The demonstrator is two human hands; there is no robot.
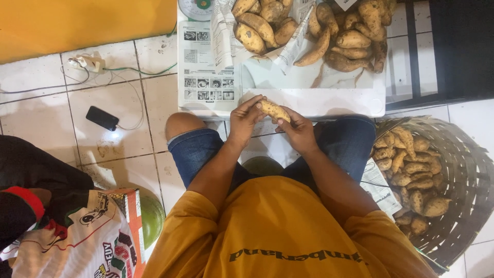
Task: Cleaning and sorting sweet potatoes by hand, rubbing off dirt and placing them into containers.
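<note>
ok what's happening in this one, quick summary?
A seated person holds one sweet potato in both hands, left hand and right hand, above the near edge of a low white table. Two piles of sweet potatoes lie on newspaper on that table, beside a scale. A woven basket on the person's right holds more. A phone lies charging on the tiled floor.

White tiled floor (46, 82), orange wall (77, 20), low white table (319, 100)
</note>
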